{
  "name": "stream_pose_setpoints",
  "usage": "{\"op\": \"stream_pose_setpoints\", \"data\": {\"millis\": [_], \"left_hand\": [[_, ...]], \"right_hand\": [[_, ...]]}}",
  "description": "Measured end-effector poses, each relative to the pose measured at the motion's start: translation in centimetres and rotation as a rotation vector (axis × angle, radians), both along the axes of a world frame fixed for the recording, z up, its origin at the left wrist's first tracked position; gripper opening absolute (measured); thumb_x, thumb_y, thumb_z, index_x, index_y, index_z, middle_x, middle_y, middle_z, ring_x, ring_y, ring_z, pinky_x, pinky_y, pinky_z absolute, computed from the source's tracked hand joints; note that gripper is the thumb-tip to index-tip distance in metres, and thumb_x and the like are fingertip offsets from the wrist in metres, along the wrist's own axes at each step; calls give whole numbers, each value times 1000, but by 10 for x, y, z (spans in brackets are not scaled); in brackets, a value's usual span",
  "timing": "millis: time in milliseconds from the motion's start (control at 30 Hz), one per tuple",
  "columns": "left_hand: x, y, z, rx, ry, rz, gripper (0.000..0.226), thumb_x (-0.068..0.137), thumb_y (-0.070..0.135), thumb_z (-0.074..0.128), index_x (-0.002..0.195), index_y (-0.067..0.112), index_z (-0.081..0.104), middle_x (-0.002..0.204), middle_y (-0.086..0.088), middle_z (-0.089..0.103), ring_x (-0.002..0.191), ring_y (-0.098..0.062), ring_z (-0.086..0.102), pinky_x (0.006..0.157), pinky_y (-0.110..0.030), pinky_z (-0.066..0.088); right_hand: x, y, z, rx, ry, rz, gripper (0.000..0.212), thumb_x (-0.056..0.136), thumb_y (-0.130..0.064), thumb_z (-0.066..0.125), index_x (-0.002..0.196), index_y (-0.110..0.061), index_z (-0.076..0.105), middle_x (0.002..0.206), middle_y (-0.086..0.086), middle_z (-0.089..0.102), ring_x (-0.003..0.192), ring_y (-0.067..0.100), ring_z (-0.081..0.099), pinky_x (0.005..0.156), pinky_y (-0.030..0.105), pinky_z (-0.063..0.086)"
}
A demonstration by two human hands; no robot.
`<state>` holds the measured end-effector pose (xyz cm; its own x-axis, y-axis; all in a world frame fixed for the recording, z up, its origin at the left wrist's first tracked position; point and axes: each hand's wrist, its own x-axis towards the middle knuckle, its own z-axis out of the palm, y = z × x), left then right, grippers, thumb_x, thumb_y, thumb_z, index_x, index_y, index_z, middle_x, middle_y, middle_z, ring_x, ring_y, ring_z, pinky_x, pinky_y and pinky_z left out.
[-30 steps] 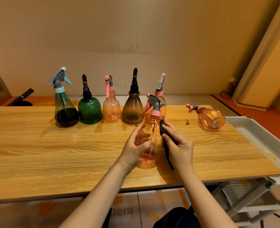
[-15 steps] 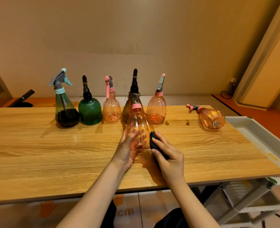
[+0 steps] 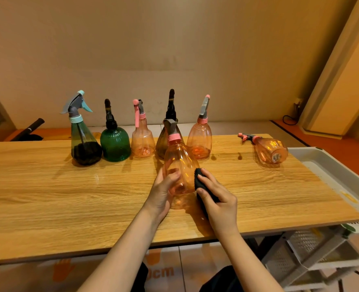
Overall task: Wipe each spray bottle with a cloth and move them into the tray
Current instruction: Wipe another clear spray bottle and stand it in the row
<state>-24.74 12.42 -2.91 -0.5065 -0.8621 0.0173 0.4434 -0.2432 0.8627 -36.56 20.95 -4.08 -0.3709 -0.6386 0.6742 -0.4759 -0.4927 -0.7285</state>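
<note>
My left hand (image 3: 163,190) grips a clear orange spray bottle (image 3: 179,163) with a pink collar, held just above the wooden table (image 3: 47,197). My right hand (image 3: 216,199) holds a black cloth (image 3: 200,182) pressed against the bottle's right side. Behind stand several bottles in a row: a dark one with a teal trigger (image 3: 83,140), a green one (image 3: 115,144), an orange one (image 3: 142,140), a brown one (image 3: 163,142) and another orange one (image 3: 199,138). One orange bottle (image 3: 269,149) lies on its side near the white tray (image 3: 330,165) at the right.
The tray sits past the table's right edge on a white rack (image 3: 313,249). A black handle (image 3: 31,128) lies on the floor at the far left. A wall runs behind the table.
The held bottle has moved away from me and lower, turning so its trigger faces away. My right hand with the cloth slid down from the bottle's neck to its lower right side.
</note>
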Motion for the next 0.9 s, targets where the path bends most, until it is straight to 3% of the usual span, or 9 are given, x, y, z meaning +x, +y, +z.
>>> {"op": "stream_pose_setpoints", "data": {"millis": [67, 233, 300, 367, 433, 567, 733, 900], "left_hand": [[0, 0, -1, -13, 11, 4, 72, 53, 34, 75, 121, 23, 54, 97, -1, 72, 90, -17, 70, 69, -28, 56], [0, -2, -3, -24, 27, 17, 75, 55, 38, 69, 127, 25, 50, 94, -2, 72, 83, -17, 69, 64, -28, 58], [0, -2, -3, -29, 1, 14, 83, 53, 41, 73, 131, 24, 47, 98, -3, 72, 86, -18, 70, 68, -30, 58], [-1, -1, -1, -49, -60, 20, 103, 40, 55, 87, 130, 26, 47, 104, -3, 72, 94, -19, 70, 75, -33, 57], [-2, 0, 0, -68, -103, 17, 113, 29, 66, 88, 128, 29, 48, 110, -4, 71, 102, -23, 68, 78, -35, 57], [-2, 3, 4, -74, -91, -3, 110, 34, 55, 92, 130, 24, 48, 119, -10, 67, 108, -27, 66, 75, -32, 56], [-2, 5, 1, -164, -131, -56, 92, 54, 36, 82, 136, 20, 45, 123, -11, 64, 113, -27, 63, 86, -38, 55], [-2, 4, -3, -238, -168, -91, 82, 59, 34, 76, 135, 24, 46, 125, -11, 63, 115, -26, 61, 86, -36, 53]], "right_hand": [[0, 0, 0, 3, -3, -11, 34, 80, -18, 65, 114, -15, 62, 121, -7, 59, 116, 2, 54, 96, 14, 40], [0, 0, 1, 2, -4, -38, 38, 77, -4, 64, 114, -15, 60, 119, -10, 58, 116, -2, 52, 95, 12, 40], [0, 1, 1, -1, -21, -39, 38, 78, -4, 63, 114, -16, 60, 119, -10, 58, 116, -3, 52, 94, 11, 40], [0, 2, 0, -10, -18, -46, 38, 77, -3, 63, 114, -13, 59, 119, -10, 58, 116, -2, 52, 95, 12, 40], [1, 2, 0, -18, 7, -59, 39, 77, -3, 63, 115, -12, 59, 119, -9, 58, 116, -2, 52, 96, 13, 40], [0, 1, 0, -10, 48, -49, 39, 77, -3, 63, 115, -12, 59, 119, -11, 57, 116, -3, 52, 97, 13, 39], [-9, -14, 27, -23, 55, -64, 37, 79, -6, 61, 116, -12, 58, 118, -12, 57, 115, -6, 51, 97, 14, 39], [-20, -28, 47, -10, 155, -38, 35, 83, -10, 59, 117, -17, 57, 120, -8, 58, 116, 4, 54, 99, 21, 42]]}}
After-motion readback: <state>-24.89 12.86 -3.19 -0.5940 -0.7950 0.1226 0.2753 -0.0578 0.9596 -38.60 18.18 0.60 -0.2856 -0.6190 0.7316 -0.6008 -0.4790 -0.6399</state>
